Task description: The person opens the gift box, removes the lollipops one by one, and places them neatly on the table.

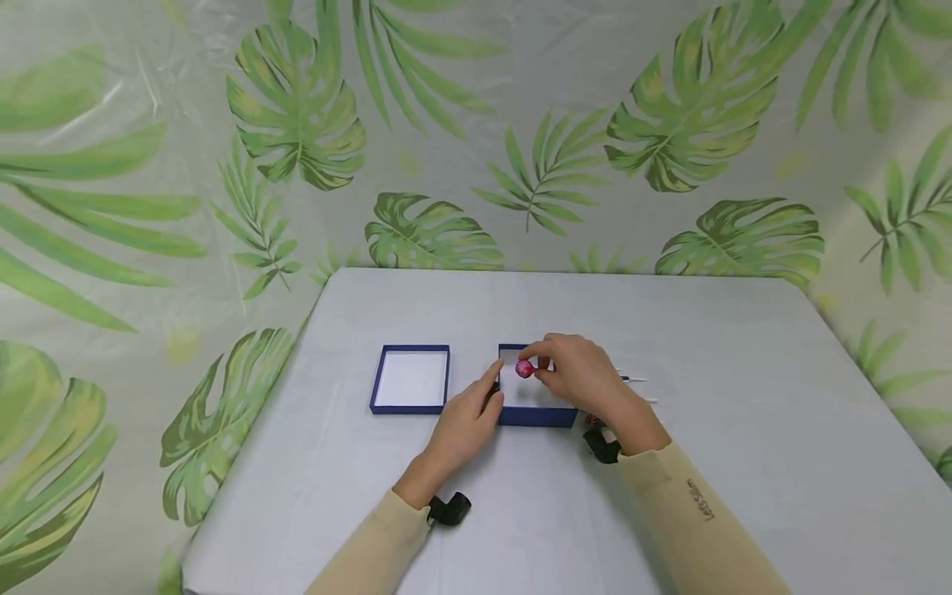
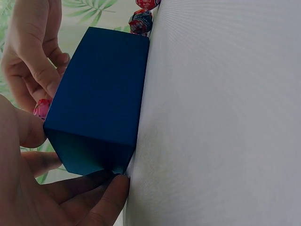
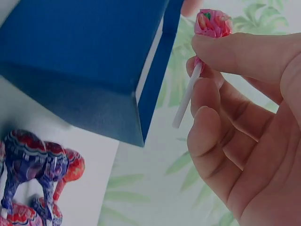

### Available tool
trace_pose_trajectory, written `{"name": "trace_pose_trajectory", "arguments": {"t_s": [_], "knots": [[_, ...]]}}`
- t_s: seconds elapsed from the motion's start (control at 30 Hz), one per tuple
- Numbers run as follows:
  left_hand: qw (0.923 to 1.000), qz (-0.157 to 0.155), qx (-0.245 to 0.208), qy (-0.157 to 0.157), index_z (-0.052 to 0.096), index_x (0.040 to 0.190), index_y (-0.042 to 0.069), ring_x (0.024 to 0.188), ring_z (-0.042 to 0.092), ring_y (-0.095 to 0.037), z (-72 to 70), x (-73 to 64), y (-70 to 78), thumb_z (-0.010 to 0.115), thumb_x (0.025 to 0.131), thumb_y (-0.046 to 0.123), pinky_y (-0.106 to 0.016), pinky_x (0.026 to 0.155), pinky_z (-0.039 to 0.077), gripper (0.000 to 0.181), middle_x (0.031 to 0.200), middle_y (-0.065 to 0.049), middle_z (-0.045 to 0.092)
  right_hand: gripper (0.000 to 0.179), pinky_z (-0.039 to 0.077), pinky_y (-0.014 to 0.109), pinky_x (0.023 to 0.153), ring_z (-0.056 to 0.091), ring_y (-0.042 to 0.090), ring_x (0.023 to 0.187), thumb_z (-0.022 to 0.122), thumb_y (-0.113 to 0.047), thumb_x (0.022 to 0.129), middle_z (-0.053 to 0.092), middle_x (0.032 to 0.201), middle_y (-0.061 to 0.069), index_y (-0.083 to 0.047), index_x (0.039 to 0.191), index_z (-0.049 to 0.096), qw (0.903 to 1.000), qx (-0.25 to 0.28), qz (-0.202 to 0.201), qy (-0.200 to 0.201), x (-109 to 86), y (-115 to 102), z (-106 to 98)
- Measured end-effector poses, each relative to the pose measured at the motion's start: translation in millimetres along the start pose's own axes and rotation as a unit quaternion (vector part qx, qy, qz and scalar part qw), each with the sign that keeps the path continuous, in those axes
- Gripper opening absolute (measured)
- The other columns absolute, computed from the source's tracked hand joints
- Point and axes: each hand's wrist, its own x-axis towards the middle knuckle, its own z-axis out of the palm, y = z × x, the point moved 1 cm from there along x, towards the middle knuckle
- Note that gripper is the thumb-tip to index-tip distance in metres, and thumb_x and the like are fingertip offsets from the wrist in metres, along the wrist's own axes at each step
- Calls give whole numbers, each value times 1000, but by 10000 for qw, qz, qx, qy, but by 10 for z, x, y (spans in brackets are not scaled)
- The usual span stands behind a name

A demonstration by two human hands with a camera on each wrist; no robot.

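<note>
My right hand (image 1: 582, 373) pinches a pink-wrapped lollipop (image 1: 524, 368) between thumb and fingers, over the open blue box (image 1: 537, 416). In the right wrist view the lollipop's white stick (image 3: 184, 106) points down past the fingertips. My left hand (image 1: 463, 423) touches the box's left side. Seen from the left wrist, its thumb (image 2: 33, 131) meets the upper corner while the other fingers lie extended along the left wall. The box's inside is partly hidden behind the right hand.
A shallow blue-rimmed tray or lid (image 1: 409, 410) with a white inside lies left of the box. Several wrapped lollipops (image 3: 33, 155) lie on the white table (image 1: 714, 397) to the box's right, largely hidden by the right arm in the head view. A leaf-patterned sheet (image 1: 439, 124) hangs behind.
</note>
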Motion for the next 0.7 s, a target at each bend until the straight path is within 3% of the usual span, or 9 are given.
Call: {"name": "trace_pose_trajectory", "arguments": {"t_s": [0.7], "knots": [[10000,43,64,50,36,158,22,138,44,-18,6,-2,-7,47,107,27,-40,111,40,53,151,-4,48,28,47,30,60,54,13,71,74,-9,90,61,83,-9,-22,114,77,9997,-5,243,57,-200,186,-106]]}}
